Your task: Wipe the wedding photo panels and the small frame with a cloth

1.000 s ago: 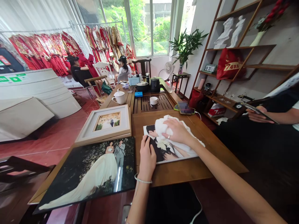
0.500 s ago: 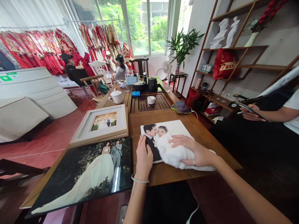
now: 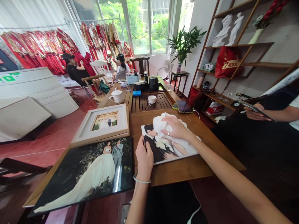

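A wedding photo panel (image 3: 155,151) lies flat on the wooden table (image 3: 187,169), its printed side up. My left hand (image 3: 144,157) grips the panel's left edge, thumb on top and fingers along the side. Bunched under my right hand (image 3: 177,128) is a white cloth (image 3: 159,123), pressed onto the upper part of the panel and covering some of the picture. The right fingers are curled round the cloth. To the left, a larger dark wedding photo panel (image 3: 93,168) rests partly over the table's edge, below a white-matted framed photo (image 3: 102,121).
Beyond stand a white teapot (image 3: 117,96), a small white cup (image 3: 152,99) on a slatted tea tray (image 3: 161,107), and phones (image 3: 184,107) with a cable. At the right, another person's hand (image 3: 255,113) holds a phone. A shelf unit (image 3: 235,46) lines the right wall.
My right hand has swept the cloth up and away across the panel, uncovering its lower part with the bouquet. My left hand keeps its hold on the edge.
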Available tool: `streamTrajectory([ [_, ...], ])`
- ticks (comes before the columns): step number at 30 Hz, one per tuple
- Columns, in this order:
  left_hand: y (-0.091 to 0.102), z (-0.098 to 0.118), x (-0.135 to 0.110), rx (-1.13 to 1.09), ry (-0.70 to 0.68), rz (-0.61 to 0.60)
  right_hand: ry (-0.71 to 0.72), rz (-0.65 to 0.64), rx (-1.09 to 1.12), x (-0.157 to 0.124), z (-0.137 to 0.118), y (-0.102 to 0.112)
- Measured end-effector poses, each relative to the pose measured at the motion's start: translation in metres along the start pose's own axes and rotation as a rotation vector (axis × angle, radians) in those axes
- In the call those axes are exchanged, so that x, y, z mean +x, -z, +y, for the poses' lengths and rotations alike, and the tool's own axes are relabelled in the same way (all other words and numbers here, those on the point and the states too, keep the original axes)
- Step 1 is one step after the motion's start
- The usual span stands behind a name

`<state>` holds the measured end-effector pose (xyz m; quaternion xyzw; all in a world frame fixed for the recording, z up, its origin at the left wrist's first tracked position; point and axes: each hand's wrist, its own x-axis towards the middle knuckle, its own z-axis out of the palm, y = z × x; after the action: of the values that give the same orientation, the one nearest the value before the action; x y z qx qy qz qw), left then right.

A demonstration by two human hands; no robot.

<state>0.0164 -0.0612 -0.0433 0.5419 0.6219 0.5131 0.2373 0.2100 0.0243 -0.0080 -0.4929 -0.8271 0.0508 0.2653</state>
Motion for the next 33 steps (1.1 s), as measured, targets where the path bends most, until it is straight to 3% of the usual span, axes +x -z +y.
streamTrajectory([
  [3, 0.001, 0.004, 0.001, -0.098, 0.138, 0.007, 0.135, -0.034, 0.078, -0.009, -0.023, -0.004],
  [6, 0.002, 0.007, 0.002, -0.152, 0.225, 0.018, 0.249, -0.108, 0.161, -0.037, -0.04, 0.006],
  [11, 0.004, 0.008, 0.003, -0.148, 0.259, 0.041, 0.371, -0.237, 0.194, -0.083, -0.065, 0.029],
  [15, 0.007, 0.006, 0.006, -0.124, 0.269, 0.042, 0.353, -0.182, 0.203, -0.083, -0.07, 0.025],
  [20, 0.007, 0.009, 0.011, -0.136, 0.314, 0.011, 0.101, 0.068, 0.18, -0.059, -0.039, 0.013],
  [24, 0.006, 0.011, 0.014, -0.104, 0.331, 0.025, -0.153, 0.196, 0.026, -0.071, 0.004, 0.025],
  [29, 0.003, 0.007, 0.012, -0.18, 0.321, -0.039, -0.195, 0.242, -0.015, -0.107, 0.036, 0.044],
  [33, -0.001, 0.007, 0.002, -0.46, 0.384, -0.003, -0.209, 0.289, -0.034, -0.119, 0.046, 0.046],
])
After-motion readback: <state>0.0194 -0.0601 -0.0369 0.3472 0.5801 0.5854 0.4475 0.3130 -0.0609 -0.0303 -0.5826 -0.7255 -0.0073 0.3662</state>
